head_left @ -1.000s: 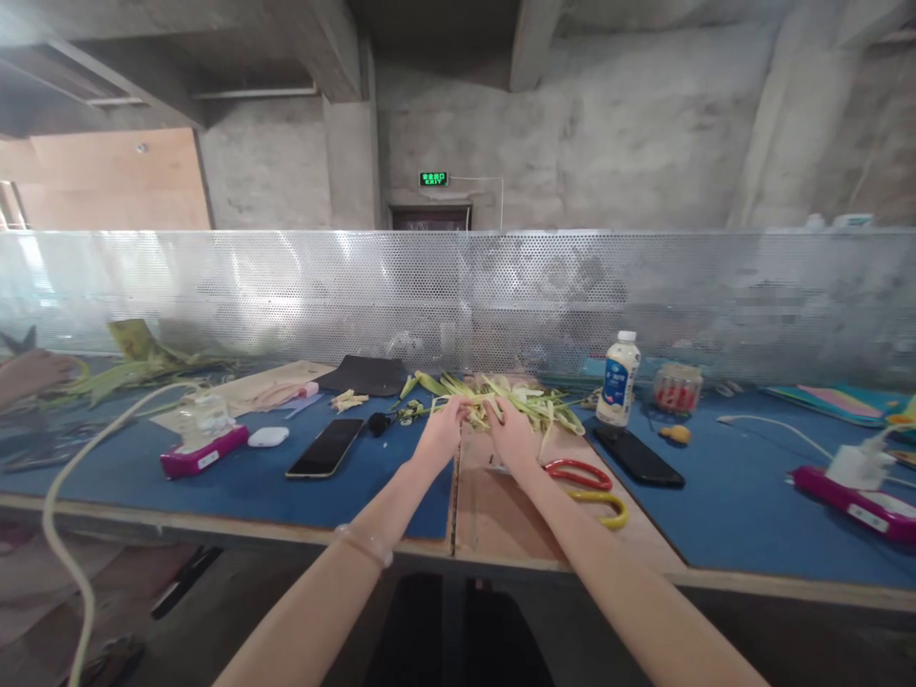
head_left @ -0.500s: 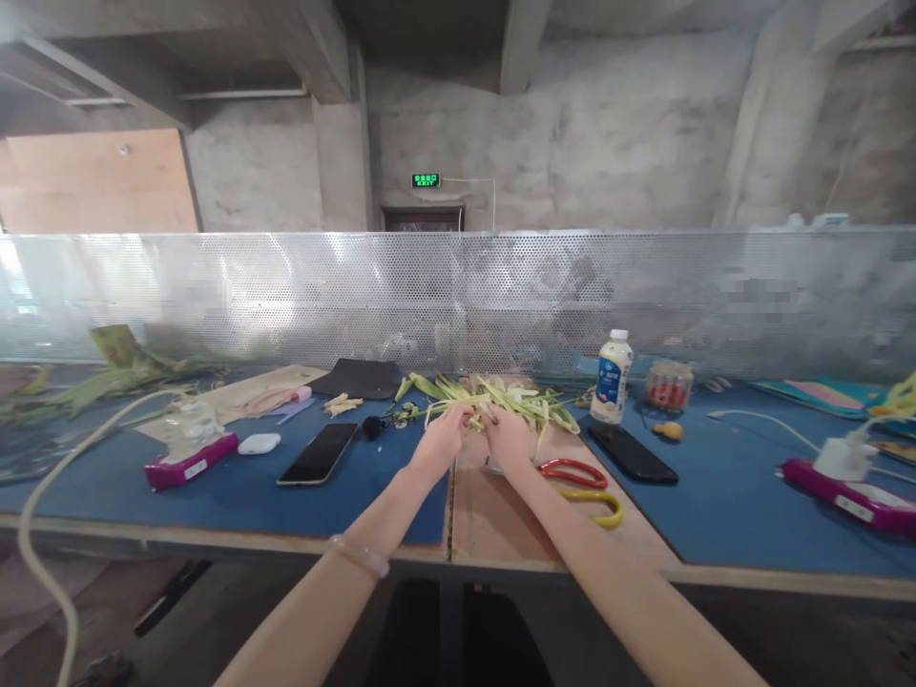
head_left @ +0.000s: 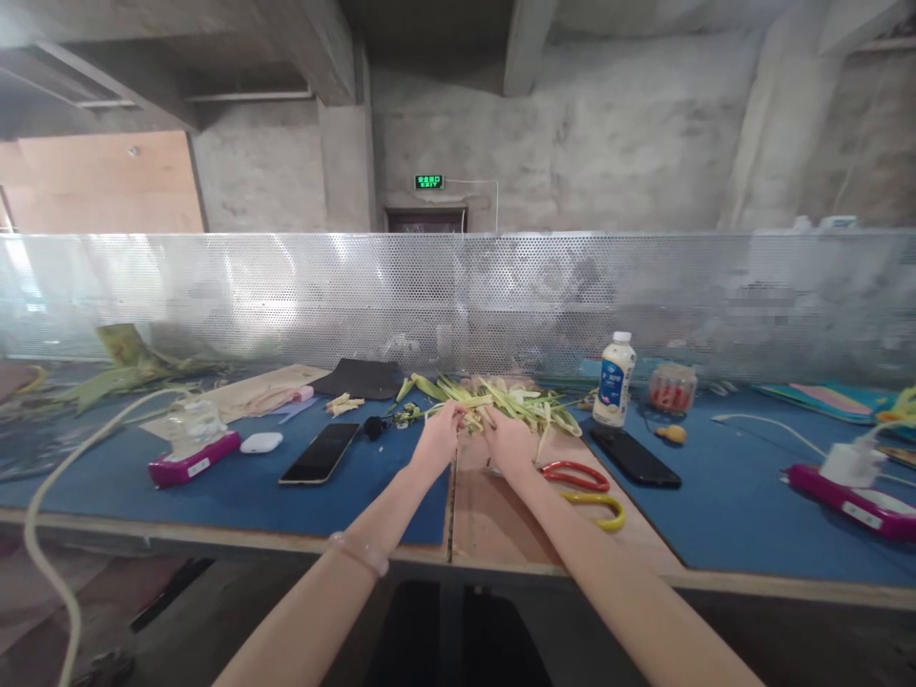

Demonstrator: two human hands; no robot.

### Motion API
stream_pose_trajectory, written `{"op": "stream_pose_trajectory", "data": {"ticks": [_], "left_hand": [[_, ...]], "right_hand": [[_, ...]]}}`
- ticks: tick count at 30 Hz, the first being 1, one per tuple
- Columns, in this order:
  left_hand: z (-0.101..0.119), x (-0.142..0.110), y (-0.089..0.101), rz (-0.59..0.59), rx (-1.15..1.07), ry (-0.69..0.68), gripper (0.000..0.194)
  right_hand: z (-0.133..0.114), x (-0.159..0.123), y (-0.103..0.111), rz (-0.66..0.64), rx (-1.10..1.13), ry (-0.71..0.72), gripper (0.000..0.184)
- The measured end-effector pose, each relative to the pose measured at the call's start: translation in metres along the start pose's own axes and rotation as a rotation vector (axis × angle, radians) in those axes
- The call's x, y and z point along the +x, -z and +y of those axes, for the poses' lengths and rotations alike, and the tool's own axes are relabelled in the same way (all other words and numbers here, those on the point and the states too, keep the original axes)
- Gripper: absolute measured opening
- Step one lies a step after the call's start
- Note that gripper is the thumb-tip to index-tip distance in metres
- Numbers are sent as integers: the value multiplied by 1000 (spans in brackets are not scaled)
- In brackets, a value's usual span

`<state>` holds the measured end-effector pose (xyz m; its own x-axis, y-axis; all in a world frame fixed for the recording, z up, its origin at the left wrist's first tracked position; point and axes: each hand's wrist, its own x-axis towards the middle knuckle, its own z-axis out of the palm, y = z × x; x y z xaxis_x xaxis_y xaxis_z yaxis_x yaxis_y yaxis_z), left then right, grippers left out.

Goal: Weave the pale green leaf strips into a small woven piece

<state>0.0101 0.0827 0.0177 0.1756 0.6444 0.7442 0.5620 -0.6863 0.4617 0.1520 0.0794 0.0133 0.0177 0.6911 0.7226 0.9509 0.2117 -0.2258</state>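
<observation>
My left hand (head_left: 438,439) and my right hand (head_left: 510,444) are close together over the middle of the table, with thumbs and fingers pinched. Between them shows a pale corn husk strip (head_left: 473,420), partly hidden by the fingers. Just beyond lies a loose heap of green and cream husk strips (head_left: 533,405). Scissors with one red and one yellow handle (head_left: 593,498) lie by my right forearm, their blades mostly hidden beneath my wrist.
A phone (head_left: 320,453), an earbud case (head_left: 261,443) and a purple power strip (head_left: 195,460) lie to the left. On the right are a bottle (head_left: 614,382), another phone (head_left: 635,458), a jar (head_left: 672,388) and a second power strip (head_left: 851,503). A perforated metal screen (head_left: 322,296) stands behind.
My hands stay over the husk heap, with small finger movements and a slightly wider gap between them now. The co-worker's hand at the far left has mostly left view.
</observation>
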Motion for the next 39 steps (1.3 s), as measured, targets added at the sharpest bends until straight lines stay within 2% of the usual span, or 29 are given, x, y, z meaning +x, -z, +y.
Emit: {"op": "stream_pose_trajectory", "data": {"ticks": [5, 9, 16, 23, 26, 29, 32, 36, 39], "left_hand": [[-6, 1, 3, -97, 4, -73, 19], [-6, 1, 4, -120, 11, -94, 22], [-5, -3, 4, -82, 26, -92, 22], [-7, -4, 3, -37, 44, -82, 23], [-7, -4, 3, -30, 14, -46, 24], [-11, -3, 2, -12, -30, -7, 24], [-15, -2, 0, -4, -78, 31, 23], [-16, -1, -1, -4, -146, 50, 26], [-11, -2, 3, -24, -163, 38, 28]], "right_hand": [[3, 0, -1, -10, -63, 39, 26], [3, 0, -2, 14, -65, 21, 28], [3, -3, -7, 66, -13, -10, 28], [2, -3, -4, 37, 133, -62, 33], [3, -1, -4, 114, 242, -82, 39], [5, 2, -4, 246, 313, -2, 38], [6, 1, 2, 300, 241, 93, 38], [5, -4, 11, 224, 169, 147, 33], [3, -6, 12, 136, 175, 266, 29]]}}
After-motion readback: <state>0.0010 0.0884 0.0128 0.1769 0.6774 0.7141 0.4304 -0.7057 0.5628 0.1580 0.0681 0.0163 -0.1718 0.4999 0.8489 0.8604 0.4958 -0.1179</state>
